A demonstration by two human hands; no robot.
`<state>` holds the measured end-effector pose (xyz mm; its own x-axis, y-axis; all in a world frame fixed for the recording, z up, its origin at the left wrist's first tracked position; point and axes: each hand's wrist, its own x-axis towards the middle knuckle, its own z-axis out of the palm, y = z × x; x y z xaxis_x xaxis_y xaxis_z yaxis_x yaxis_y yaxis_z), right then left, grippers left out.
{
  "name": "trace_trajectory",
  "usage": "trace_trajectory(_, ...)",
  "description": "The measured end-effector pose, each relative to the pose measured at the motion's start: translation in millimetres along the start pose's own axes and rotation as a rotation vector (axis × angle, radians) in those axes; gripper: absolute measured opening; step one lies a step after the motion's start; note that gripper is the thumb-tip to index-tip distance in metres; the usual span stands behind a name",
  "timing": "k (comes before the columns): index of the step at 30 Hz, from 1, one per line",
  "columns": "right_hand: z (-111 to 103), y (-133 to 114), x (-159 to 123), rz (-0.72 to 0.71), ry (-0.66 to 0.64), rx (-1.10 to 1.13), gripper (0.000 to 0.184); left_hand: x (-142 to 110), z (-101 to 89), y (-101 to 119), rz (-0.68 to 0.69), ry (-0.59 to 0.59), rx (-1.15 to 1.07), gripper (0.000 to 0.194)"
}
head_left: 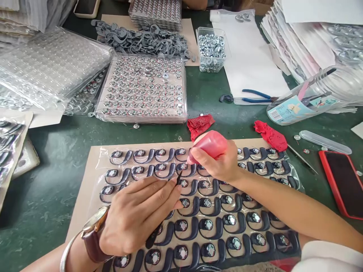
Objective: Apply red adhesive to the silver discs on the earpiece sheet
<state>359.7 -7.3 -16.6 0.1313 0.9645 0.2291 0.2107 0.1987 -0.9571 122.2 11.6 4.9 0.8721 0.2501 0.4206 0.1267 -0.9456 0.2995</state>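
My left hand [138,211], a watch on its wrist, is closed around dark tweezers [179,176]. Their tip points at a round silver disc in one of the black ear-hook pieces [184,170]. My right hand [224,164] squeezes a pinkish-red soft bottle [212,143], tilted with its nozzle end down and left, close to that same piece. Rows of black ear-hook pieces with silver discs and thin red wires lie in a clear plastic tray on a cardboard sheet [82,192]. My hands and forearms hide several of them.
Behind lie a tray of silver discs [141,88], a heap of grey hooks [144,41] and a tub of metal parts [211,53]. Stacked clear trays [53,64] stand left. Red cloths [200,126], blue-handled pliers [256,96], a plastic jar [300,102] and a red-cased phone [344,181] lie around.
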Motion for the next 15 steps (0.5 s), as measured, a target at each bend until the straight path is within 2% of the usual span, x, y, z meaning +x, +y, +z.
trace_trajectory(8, 1.3, 7.5, -4.4, 0.016, -0.079, 0.036, 0.017, 2.0, 13.1, 4.0, 0.110, 0.007, 0.161, 0.030)
trace_trajectory(15, 3.0, 9.5, -3.0, -0.016, -0.033, -0.070, 0.020, 4.6, 9.8, 8.3, 0.155, -0.035, 0.198, 0.032)
